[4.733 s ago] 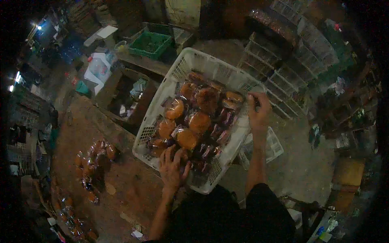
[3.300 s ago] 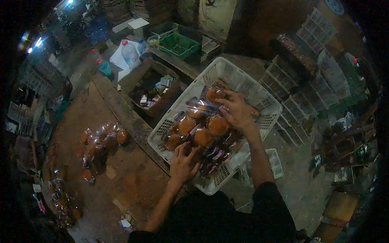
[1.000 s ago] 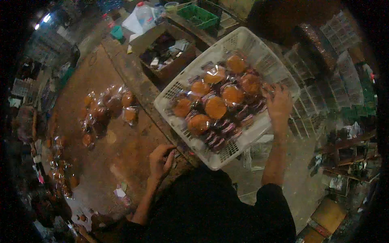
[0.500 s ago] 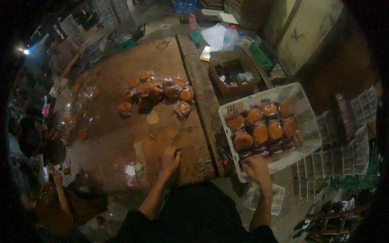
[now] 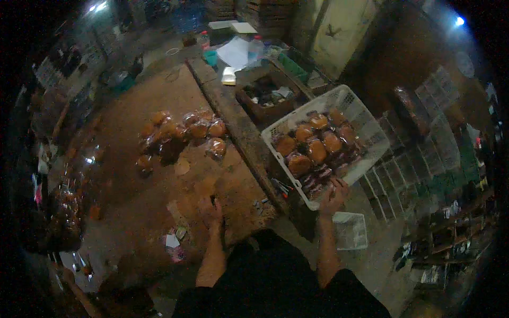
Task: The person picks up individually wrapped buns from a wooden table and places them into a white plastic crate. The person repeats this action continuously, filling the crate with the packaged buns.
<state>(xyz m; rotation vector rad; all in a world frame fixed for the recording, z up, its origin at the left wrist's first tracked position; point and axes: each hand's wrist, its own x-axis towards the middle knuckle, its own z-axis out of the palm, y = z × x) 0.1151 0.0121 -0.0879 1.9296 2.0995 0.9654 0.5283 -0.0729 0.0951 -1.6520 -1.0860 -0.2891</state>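
Note:
Above the near part of the wooden table (image 5: 127, 204), my left hand (image 5: 212, 213) is closed. A small dark thing shows at its fingertips, too blurred to name. My right hand (image 5: 333, 197) reaches over the near side of a white plastic crate (image 5: 371, 124), fingers stretched out and apart against the front packets. In the crate lie rows of round brown buns (image 5: 316, 150) in clear wrappers; the nearest packets (image 5: 323, 177) show dark, striped sides. More wrapped buns (image 5: 198, 129) lie grouped farther back on the table, and a single one (image 5: 143, 163) sits left of them.
A brown box (image 5: 268, 108) with scraps stands behind the crate, near bottles (image 5: 255, 49) and paper (image 5: 233, 52). Small grey pieces (image 5: 260, 204) and a colourful packet (image 5: 176, 253) lie on the table. Another white crate (image 5: 351, 231) is below on the right. Another person's arm (image 5: 79, 291) shows lower left.
The view has turned, so table and crate appear farther left. My right hand's fingers have shifted rightward along the crate's front packets. My left hand stays at nearly the same table spot.

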